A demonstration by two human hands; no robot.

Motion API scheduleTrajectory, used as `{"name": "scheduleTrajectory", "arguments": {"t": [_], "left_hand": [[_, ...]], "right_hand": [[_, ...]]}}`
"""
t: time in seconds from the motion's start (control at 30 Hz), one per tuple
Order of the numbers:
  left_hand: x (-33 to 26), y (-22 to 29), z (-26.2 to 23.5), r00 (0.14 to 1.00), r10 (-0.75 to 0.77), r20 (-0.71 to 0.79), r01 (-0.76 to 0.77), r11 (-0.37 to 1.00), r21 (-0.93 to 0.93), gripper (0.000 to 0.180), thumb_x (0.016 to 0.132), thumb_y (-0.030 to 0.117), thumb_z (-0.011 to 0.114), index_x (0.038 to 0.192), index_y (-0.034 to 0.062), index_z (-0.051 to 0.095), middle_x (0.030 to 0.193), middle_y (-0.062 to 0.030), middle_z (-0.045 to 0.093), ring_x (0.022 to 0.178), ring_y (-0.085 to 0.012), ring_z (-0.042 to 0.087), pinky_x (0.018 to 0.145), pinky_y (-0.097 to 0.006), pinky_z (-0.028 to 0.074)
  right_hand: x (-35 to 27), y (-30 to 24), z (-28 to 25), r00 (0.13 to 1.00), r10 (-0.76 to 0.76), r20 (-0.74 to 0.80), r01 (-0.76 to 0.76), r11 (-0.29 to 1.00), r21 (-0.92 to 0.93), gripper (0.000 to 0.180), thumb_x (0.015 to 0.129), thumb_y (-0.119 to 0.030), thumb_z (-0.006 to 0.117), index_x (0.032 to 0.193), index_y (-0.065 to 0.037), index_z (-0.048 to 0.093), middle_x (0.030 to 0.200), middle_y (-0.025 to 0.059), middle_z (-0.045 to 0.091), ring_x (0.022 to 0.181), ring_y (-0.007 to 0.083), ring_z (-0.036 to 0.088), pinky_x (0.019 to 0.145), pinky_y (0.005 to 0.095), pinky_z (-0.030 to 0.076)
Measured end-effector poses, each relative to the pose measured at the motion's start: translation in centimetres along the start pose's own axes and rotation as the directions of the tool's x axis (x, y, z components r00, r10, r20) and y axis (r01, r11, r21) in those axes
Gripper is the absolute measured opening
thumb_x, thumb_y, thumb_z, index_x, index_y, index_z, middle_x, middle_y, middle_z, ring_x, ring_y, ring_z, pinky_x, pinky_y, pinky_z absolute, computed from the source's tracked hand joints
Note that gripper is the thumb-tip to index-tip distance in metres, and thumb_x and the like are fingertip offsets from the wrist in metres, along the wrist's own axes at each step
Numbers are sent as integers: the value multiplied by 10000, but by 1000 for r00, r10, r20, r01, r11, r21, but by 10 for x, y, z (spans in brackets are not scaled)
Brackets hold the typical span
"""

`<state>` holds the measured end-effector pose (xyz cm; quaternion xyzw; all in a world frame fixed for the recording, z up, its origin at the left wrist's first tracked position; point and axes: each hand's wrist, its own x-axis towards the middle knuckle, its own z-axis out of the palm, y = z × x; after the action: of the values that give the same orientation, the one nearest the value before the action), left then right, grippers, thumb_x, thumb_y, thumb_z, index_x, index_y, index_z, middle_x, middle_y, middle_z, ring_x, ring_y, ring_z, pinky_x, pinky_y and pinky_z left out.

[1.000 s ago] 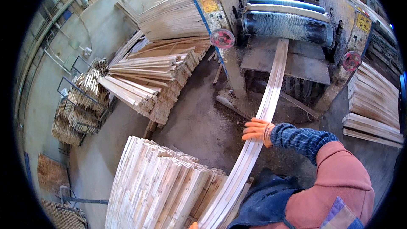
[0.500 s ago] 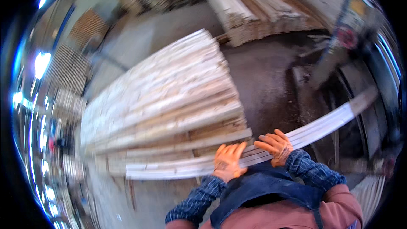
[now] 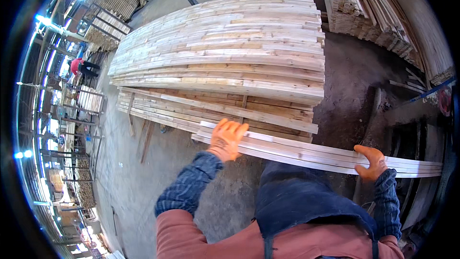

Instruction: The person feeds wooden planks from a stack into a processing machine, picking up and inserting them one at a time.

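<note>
A bundle of several long, pale wooden strips [image 3: 306,151] lies side by side across the front of my body, running to the right edge of the view. My left hand [image 3: 226,140], in an orange glove, is closed over the bundle near its left end, with fingers curled over the far edge. Further right, my right hand [image 3: 373,163], also gloved in orange, spans the strips between thumb and fingers. The parts of the fingers under the wood are hidden. Just beyond the bundle is a large stack of planks [image 3: 215,43].
Loose boards [image 3: 191,110] lie along the stack's near side. Another timber pile [image 3: 369,19] stands at the far right. Dark machinery [image 3: 421,139] is at the right edge. Far left, a person in red [image 3: 76,65] bends beside racks of wood. Concrete floor [image 3: 143,182] lies to my left.
My hands have moved apart along the strips, the left toward their left end and the right further right. The view has swung, so the plank stack appears higher and further right.
</note>
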<state>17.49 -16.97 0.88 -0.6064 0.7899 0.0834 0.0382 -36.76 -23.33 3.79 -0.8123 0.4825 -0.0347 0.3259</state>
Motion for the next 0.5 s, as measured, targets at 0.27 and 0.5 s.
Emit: {"name": "scheduleTrajectory", "arguments": {"t": [0.27, 0.5], "left_hand": [[33, 85, 13, 974, 226, -12, -225, 961, -161, 782, 711, 354, 822, 1403, 106, 555, 1216, -118, 658, 1181, -286, 611, 1152, -461, 362], [65, 27, 33, 999, 33, -29, -44, 654, -755, 652, 808, 286, 794, 1378, 64, 570, 1048, -140, 723, 1024, -303, 694, 938, -429, 548]], "right_hand": [[102, -58, 26, 980, -200, -14, 201, 977, 71, 568, 819, -185, 733, 1359, -67, 602, 1308, 234, 654, 1192, 409, 640, 1004, 459, 535], [196, -57, 61, 998, 17, 60, -27, 988, 154, 627, 868, -233, 731, 1444, -71, 545, 1390, 207, 620, 1282, 337, 611, 1098, 425, 484]]}}
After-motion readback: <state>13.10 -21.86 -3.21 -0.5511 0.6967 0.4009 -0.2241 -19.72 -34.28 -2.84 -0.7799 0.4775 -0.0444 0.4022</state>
